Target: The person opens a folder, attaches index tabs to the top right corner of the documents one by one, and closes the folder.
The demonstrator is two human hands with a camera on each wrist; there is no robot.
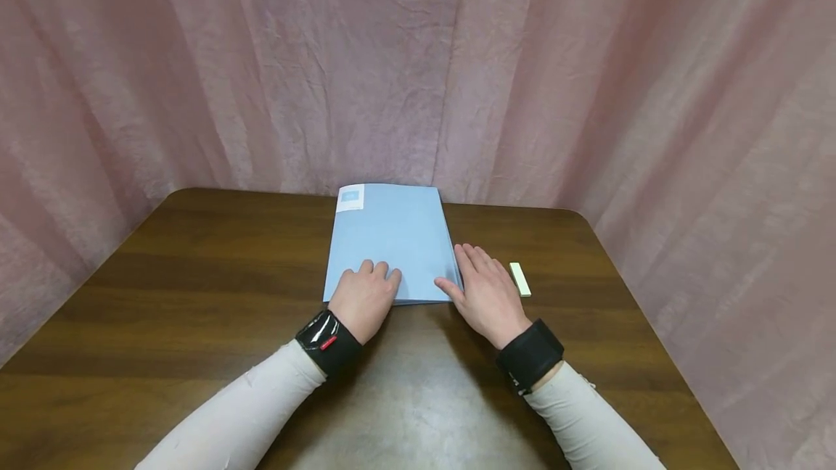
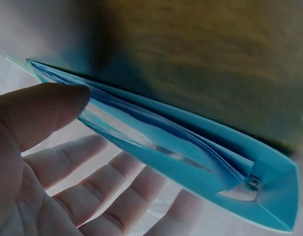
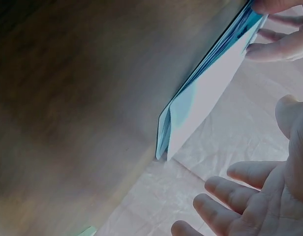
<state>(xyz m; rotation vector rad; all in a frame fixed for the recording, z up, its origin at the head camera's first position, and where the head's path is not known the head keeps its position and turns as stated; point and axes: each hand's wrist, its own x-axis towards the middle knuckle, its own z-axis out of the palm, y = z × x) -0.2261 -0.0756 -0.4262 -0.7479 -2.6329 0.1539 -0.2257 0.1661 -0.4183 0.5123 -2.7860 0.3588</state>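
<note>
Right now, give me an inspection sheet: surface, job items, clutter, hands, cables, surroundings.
Surface: brown wood-look table, rounded far corners.
Job items: blue folder, white label at far left; inner sheets show at the near edge.
Clutter: pale strip, right of the right hand.
Hands: left hand at the folder's near edge, pinching or resting unclear; right hand open by the folder's right edge, contact unclear.
Cables: nothing seen.
Surroundings: pink curtain behind and at both sides.

Lt.-blue flat folder (image 1: 392,234): print on white rect. label (image 1: 350,197) too sm. to read. Pale-green flat bar (image 3: 87,231) cut off, R-wrist view btm.
</note>
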